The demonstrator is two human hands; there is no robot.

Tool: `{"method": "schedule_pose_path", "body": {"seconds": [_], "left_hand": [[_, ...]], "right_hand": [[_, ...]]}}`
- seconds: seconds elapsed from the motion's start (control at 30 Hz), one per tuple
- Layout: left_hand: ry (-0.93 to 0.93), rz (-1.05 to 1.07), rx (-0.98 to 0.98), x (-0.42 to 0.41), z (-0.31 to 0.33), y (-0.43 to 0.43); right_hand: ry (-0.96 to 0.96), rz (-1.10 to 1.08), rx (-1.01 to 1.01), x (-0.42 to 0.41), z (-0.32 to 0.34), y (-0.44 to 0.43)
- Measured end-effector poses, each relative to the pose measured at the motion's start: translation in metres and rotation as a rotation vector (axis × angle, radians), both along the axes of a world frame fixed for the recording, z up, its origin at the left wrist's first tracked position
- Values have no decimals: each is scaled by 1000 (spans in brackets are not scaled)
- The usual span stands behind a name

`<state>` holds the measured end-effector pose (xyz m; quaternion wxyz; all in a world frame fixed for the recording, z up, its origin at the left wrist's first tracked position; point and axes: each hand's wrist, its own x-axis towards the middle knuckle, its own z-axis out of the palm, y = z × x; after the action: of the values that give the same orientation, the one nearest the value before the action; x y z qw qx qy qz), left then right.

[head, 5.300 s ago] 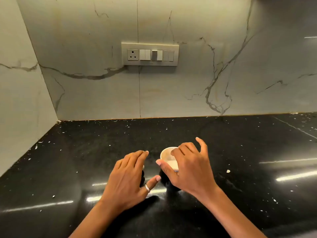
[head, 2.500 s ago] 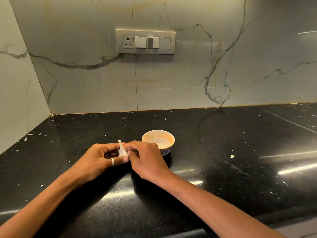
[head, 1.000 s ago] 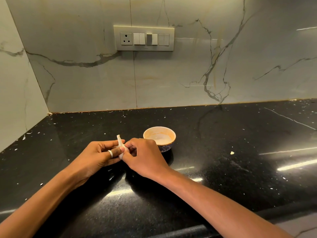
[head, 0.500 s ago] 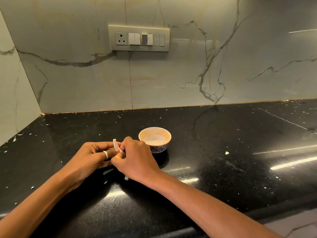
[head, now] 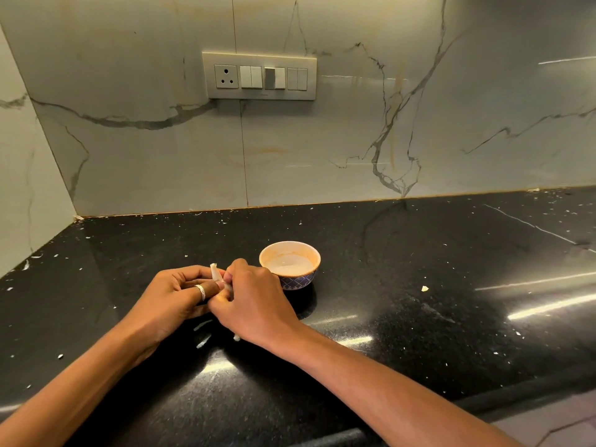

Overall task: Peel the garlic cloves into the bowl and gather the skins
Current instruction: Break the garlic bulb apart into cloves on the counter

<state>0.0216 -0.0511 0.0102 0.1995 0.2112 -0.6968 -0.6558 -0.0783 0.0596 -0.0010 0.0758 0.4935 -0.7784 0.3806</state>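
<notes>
Pinching: the left hand [head: 174, 298] has its fingers curled and nips a white garlic clove [head: 214, 274] between thumb and fingertips. The clove's pale tip sticks up above them.
Right hand: the right hand [head: 254, 301] is curled as well, with its fingertips closed on the lower part of the same clove and its back turned to the camera. Which of its fingers touch the clove is hidden.
Hands together: they meet at the fingertips, low over the desk and just left of the bowl.
Ring: a silver ring [head: 200, 291] sits on a finger of the left hand.
Skins: thin white skin strips [head: 202, 324] lie on the desk between the two wrists. Another white bit [head: 237, 337] shows at the edge of the right wrist.
Bowl: a small bowl [head: 298, 280], cream inside and blue-patterned outside, stands upright just behind and to the right of the right hand. Its bottom looks pale, and I cannot tell whether any cloves lie in it.
Desk: the glossy black desk [head: 419, 350] is speckled with white flecks, with bright streaks of light on its right side.
Scrap: a pale scrap [head: 424, 288] lies alone, well to the right of the bowl.
Wall: a grey-veined marble wall [head: 354, 140] rises behind the desk and carries a switch panel [head: 259, 75] with a socket, above the bowl.
</notes>
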Motion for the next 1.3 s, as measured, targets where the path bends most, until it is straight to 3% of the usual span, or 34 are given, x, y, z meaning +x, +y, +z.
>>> {"method": "schedule_pose_path", "body": {"seconds": [0.53,0.67,0.93,1.3], "left_hand": [[7,163,15,-4,0,7],[-3,179,-5,-5,0,7],[-20,160,-79,-3,-1,2],[37,230,29,-7,-4,-3]], "right_hand": [[54,6,-11,-5,0,3],[154,60,-10,0,-3,4],[139,64,3,1,-2,3],[213,39,44,-4,-4,4]]}}
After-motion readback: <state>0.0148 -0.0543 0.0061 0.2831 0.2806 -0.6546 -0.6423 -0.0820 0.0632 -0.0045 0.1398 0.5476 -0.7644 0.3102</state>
